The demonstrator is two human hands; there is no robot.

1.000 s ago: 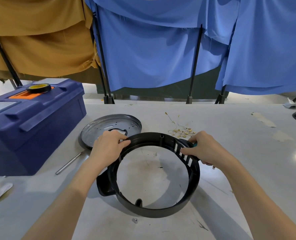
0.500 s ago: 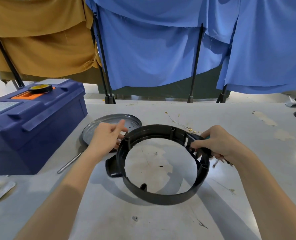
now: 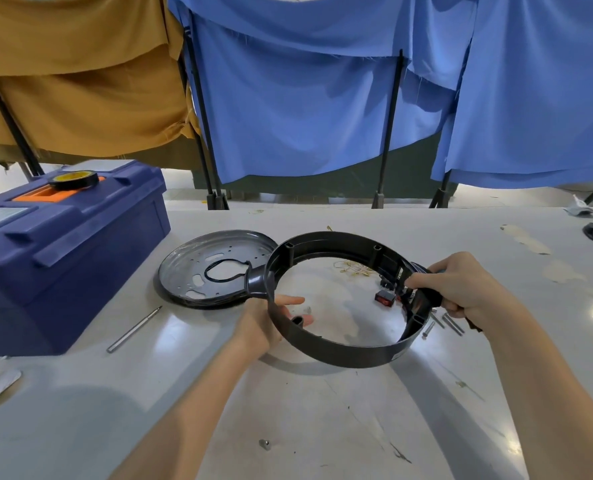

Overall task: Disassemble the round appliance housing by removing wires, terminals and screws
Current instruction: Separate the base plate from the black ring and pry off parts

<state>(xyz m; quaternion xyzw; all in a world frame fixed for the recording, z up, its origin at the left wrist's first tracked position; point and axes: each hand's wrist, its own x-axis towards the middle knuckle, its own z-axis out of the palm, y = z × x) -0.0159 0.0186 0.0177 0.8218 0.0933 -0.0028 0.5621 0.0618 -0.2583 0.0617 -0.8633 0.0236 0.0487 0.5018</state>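
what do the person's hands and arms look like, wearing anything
Nothing worn that shows: the left hand and right hand have no gloves, rings or watch, and the left forearm and right forearm are bare, with no sleeves in view.

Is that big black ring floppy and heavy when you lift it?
Probably stiff: the black ring looks evenly round though only the left hand and right hand hold it, at opposite sides. Likely light for its size: it is a thin-walled open hoop, tilted above the table. Its glossy surface may be slightly slippery.
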